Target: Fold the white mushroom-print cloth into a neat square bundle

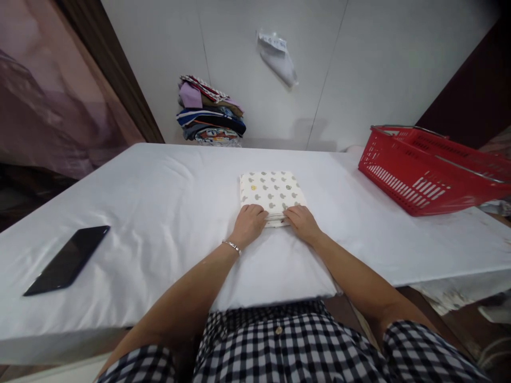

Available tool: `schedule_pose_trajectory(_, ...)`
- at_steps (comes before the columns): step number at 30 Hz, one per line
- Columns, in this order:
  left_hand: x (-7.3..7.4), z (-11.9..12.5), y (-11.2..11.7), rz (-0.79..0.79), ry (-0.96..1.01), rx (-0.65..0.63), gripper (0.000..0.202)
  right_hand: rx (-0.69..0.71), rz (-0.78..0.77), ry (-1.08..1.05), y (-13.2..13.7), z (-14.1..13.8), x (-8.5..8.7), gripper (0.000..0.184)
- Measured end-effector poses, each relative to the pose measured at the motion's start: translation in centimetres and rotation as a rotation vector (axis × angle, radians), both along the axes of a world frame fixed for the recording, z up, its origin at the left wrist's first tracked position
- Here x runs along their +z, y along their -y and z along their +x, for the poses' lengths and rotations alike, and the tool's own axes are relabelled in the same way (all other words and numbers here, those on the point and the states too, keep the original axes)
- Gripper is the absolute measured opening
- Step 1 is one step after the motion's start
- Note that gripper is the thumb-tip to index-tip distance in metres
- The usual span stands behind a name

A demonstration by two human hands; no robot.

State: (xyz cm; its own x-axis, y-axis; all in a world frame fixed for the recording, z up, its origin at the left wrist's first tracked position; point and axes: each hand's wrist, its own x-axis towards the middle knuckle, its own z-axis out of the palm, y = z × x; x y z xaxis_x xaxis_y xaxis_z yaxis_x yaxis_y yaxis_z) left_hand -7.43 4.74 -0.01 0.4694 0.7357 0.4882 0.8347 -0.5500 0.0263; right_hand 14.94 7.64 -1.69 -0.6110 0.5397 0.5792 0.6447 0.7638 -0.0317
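A folded white cloth (272, 190) with small grey prints and a yellow mark lies flat in the middle of the white-covered table. Its layers show along the near edge. My left hand (250, 221), with a silver bracelet at the wrist, grips the near left corner, fingers curled over the top. At the near right corner my right hand (302, 221) holds the same cloth with bent fingers. Both thumbs are near the layered edge, and parts of them are hard to see.
A red plastic basket (419, 175) with metal handles stands at the right. To the left lies a black phone (67, 260). Several folded clothes (211, 114) are stacked beyond the far table edge (271, 150), and a clear plastic packet (277, 58) is against the pale wall.
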Motion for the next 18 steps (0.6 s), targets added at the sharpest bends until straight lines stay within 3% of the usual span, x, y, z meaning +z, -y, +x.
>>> schedule_pose_trajectory(7,0.2,0.0,0.0,0.001,0.020,0.019,0.011,-0.020,-0.029,0.016,0.0,-0.3,0.1,0.020)
schedule_pose_trajectory(12,0.0,-0.2,0.0,0.018,0.035,0.004,0.010,-0.012,0.008,0.022,0.1,-1.4,0.4,0.030)
schedule_pose_trajectory(18,0.0,-0.3,0.1,-0.015,0.056,0.020,0.017,0.018,-0.032,0.053,-0.4,-1.8,-0.1,0.020)
